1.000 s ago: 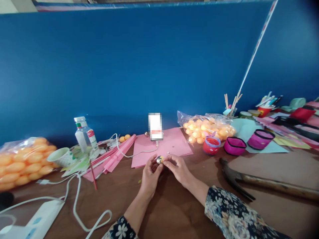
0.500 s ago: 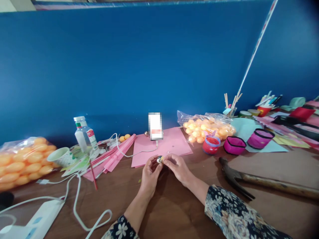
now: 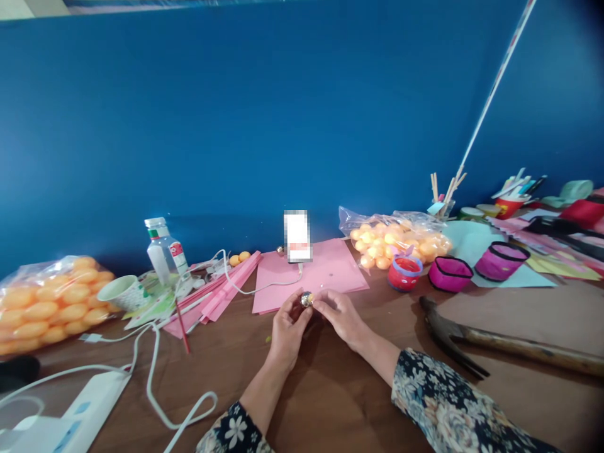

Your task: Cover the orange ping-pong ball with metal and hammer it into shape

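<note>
The left hand point(image 3: 285, 327) pinches a shiny ball point(image 3: 306, 299), partly hidden. The curled right hand point(image 3: 343, 319) touches it; I can't tell its grip.

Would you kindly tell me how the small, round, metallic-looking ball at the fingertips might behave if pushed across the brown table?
The shiny ball would probably roll, as its visible surface looks rounded. Its mirror-like finish suggests it may be slippery. It is perhaps light, as the left hand holds it at its fingertips.
</note>
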### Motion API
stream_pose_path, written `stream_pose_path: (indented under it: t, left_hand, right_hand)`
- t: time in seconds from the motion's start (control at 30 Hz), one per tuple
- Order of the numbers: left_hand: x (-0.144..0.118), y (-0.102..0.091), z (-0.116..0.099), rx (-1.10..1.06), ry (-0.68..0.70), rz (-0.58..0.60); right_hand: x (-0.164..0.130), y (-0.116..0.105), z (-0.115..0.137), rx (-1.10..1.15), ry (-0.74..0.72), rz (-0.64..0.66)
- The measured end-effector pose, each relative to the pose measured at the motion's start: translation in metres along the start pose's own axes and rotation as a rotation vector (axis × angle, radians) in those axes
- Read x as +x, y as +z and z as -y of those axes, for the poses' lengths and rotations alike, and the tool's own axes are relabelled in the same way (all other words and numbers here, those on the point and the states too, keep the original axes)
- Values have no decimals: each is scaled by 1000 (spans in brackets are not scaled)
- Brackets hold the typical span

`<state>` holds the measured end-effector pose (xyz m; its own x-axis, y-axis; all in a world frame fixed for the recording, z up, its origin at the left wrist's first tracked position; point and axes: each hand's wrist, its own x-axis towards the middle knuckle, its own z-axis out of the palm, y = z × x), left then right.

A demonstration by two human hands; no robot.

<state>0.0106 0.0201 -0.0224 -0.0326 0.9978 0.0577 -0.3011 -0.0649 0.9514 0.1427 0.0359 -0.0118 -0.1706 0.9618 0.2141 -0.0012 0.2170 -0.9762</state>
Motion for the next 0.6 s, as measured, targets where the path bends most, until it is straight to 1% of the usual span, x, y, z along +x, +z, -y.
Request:
stream_pose_path:
  t: [0.33,0.6]
  left_hand:
    - [2,-2,3,22,27,-19]
    - [1,1,-1,35,26,-41]
  right_hand:
    - [0,0,-3,-1,0,-6]
    - [0,0,-3,-9,-9,7]
